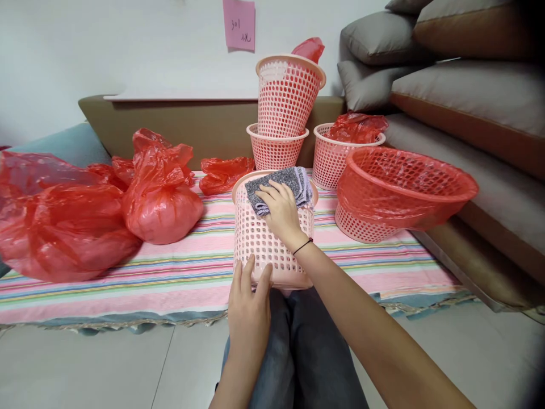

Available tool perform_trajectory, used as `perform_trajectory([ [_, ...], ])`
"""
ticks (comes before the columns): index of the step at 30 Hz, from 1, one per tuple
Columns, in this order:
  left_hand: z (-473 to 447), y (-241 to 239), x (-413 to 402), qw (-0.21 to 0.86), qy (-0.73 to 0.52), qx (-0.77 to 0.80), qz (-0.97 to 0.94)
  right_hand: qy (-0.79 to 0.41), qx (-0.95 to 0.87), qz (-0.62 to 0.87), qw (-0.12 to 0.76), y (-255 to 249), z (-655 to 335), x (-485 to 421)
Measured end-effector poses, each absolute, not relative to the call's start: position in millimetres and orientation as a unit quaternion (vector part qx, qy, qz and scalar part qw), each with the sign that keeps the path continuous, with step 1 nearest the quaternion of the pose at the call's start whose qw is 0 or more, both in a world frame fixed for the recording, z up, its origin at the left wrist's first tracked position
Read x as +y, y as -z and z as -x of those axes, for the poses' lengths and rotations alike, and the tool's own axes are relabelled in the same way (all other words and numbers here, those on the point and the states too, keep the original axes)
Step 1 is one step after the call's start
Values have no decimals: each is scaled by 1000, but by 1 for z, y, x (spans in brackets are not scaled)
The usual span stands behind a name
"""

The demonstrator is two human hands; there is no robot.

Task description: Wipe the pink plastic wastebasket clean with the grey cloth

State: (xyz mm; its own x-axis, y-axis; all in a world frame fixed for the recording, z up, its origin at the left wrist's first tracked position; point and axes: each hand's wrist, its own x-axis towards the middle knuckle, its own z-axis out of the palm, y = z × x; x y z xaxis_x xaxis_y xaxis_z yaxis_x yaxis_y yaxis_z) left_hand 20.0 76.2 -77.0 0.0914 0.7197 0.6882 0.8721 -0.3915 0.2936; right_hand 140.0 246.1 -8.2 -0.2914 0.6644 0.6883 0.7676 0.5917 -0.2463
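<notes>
Cloth (290,178) on near basket (275,247); bags (164,201) left; bagged basket (400,190) right; stacked baskets (286,99) behind; cushions (472,105) far right.

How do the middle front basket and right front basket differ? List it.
The middle front basket has a grey cloth on it; the right front basket wears a red bag over its rim. The right front basket shows its open mouth; the middle front basket doesn't. Both are pink, with holes.

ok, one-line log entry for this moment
left hand: fingers on pink basket | right hand: flat on gray cloth against basket | basket: on its side
</notes>
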Motion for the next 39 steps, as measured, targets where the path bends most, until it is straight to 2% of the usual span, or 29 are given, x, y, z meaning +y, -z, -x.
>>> perform_trajectory([
  [8, -20, 76, 77, 129, 381, -543, 737, 75, -803, 448, 387, 9, -140, 247],
  [25, -19, 67, 75, 69, 356, -577, 732, 63, -806, 449, 380, 8, -139, 245],
  [39, -15, 77, 73, 101, 391, -554, 728, 57, -799, 440, 407, 5, -136, 241],
])
